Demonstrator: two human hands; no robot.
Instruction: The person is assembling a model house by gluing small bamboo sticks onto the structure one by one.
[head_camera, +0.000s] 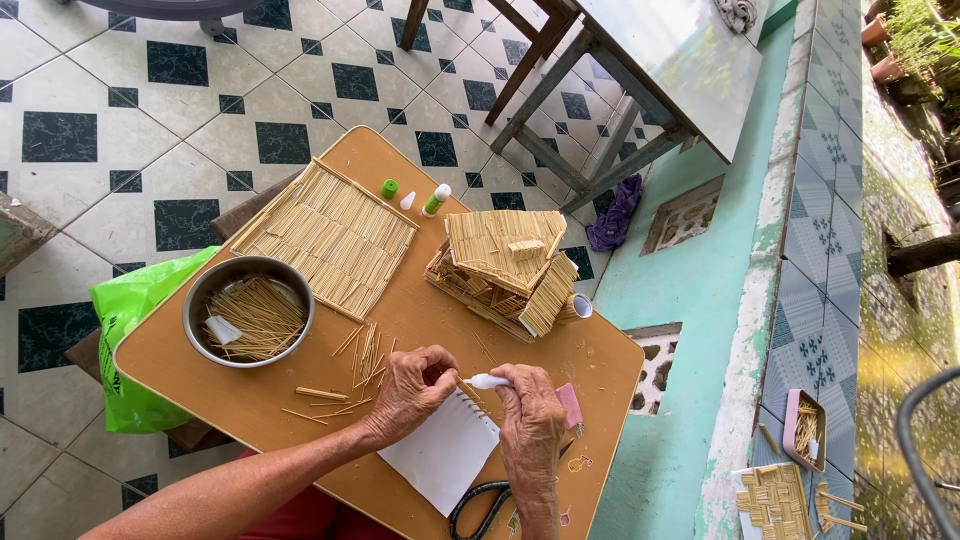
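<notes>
My right hand (530, 420) grips a small white glue tube (488, 381), its tip pointing left toward my left hand (412, 388). My left hand pinches something thin, likely a stick, too small to tell, over a white spiral notepad (440, 455). Just beyond stands a small house model (500, 268) built of thin sticks. Loose sticks (360, 358) lie scattered to the left of my hands on the brown tabletop (250, 400).
A metal bowl (248, 312) holds several sticks. A flat stick mat (330, 235) lies at the back, with a green cap (389, 188) and a glue bottle (436, 200) near it. Black scissors (478, 505) lie at the near edge. A green bag (130, 300) hangs left.
</notes>
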